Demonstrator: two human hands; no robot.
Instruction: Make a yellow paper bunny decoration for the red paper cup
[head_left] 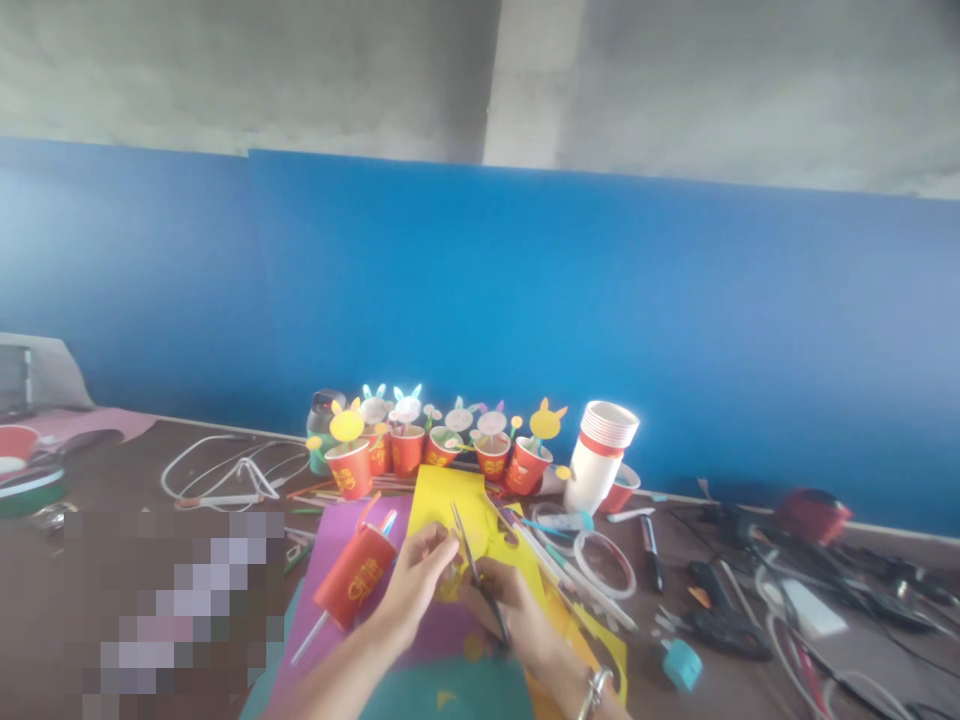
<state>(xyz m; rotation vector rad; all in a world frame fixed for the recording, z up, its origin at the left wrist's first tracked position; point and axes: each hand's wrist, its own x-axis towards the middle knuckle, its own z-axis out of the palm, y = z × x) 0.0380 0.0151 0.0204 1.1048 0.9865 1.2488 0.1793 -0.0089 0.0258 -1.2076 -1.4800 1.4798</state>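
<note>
My right hand (514, 605) grips a pair of scissors (474, 565) with dark handles, the blades pointing up and away from me. Close beside the blades, my left hand (421, 572) is pinched around a small piece of yellow paper (451, 583), partly hidden by the fingers. Under both hands lie coloured sheets: a yellow sheet (448, 492), a purple sheet (330, 545) and a teal sheet (420, 692). Left of my left hand, a red paper cup (356, 575) lies on its side with sticks in it.
Red paper cups (350, 470) with paper animal faces on stems line the back by the blue partition (480, 300). Right of them stands a stack of white cups (596, 460). A glue gun (724, 610), tape rolls (606, 563) and cables (772, 545) lie at right.
</note>
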